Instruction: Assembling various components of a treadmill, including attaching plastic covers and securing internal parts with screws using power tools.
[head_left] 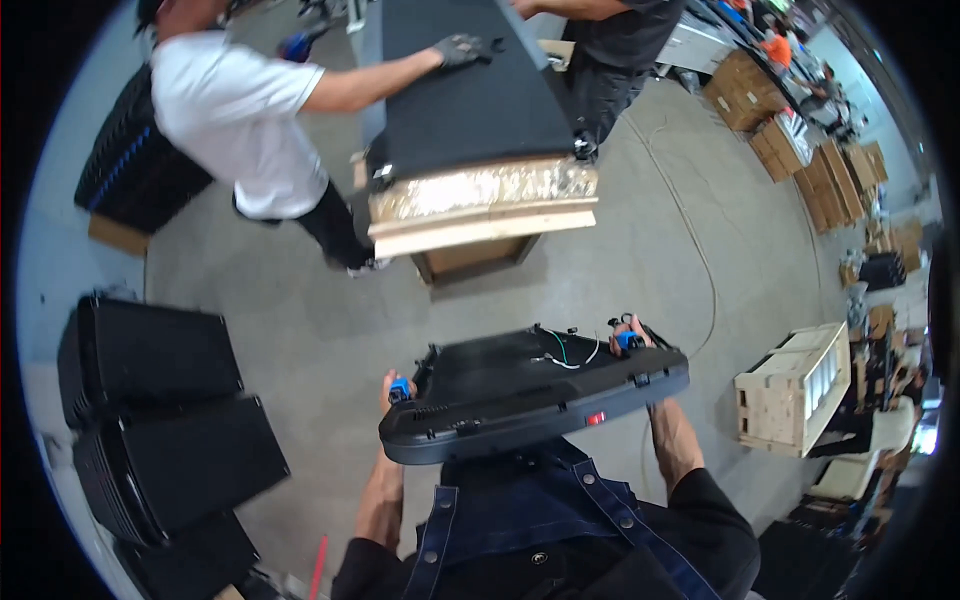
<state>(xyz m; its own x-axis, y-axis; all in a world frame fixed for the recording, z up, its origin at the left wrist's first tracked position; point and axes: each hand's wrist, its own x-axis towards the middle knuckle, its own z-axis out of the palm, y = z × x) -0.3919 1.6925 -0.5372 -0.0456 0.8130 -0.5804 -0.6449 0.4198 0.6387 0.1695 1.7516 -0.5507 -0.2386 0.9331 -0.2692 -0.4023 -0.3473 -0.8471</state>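
Observation:
In front of my body I carry a wide black plastic cover (pixel 530 415) with rounded ends, gripped at both sides. A small red switch-like part (pixel 596 418) sits on its near edge, and loose white and green wires (pixel 563 361) lie in its hollow inner side. My left hand (pixel 394 387) is closed on the left end; my right hand (pixel 634 335) is closed on the right end. Something small and blue shows at each hand, too small to make out. The cover partly hides the fingers of both hands.
Ahead stands a long black-topped deck (pixel 470 110) on wooden boards (pixel 485 228). A person in white (pixel 240 120) rests a gloved hand on it; another person (pixel 620 60) stands at its right. Stacked black panels (pixel 165 350) line the left. A wooden crate (pixel 790 385) stands right; a cable (pixel 690 220) crosses the floor.

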